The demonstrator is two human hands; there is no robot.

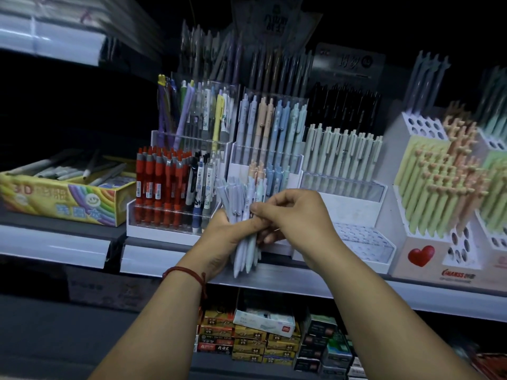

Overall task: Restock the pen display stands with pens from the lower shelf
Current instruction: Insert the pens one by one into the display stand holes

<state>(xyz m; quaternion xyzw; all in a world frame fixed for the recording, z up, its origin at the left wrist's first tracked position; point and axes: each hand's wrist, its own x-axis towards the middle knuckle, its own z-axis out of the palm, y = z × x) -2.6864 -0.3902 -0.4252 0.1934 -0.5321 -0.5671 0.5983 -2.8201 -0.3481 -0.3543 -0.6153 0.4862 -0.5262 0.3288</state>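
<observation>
Gripping a bundle of slim, matte, pale blue-grey plastic pens, the left hand has its fingers curled round the barrels, clip ends up and pointed tips down. Four tips show below the palm; the full count of the bundle cannot be told. The right hand meets it from the other side, thumb and forefinger pinching one pen near the top of the bundle. One thin red cord bracelet circles the left wrist.

Both hands and the bundle are directly in front of the tiered clear acrylic display stand, whose stepped rows hold smooth pastel pens in blue-grey, peach, blue and mint. Just left of that stand is one clear acrylic rack of glossy red pens; further left lies one yellow cardboard box of loose grey markers. Right of the stand is one white stand of pale green pens, then a white block holder drilled with round holes, packed with yellow-green and peach pens and printed with one red heart. Below the stand, under the grey shelf edge, small cardboard boxes are stacked on the lower shelf.
</observation>
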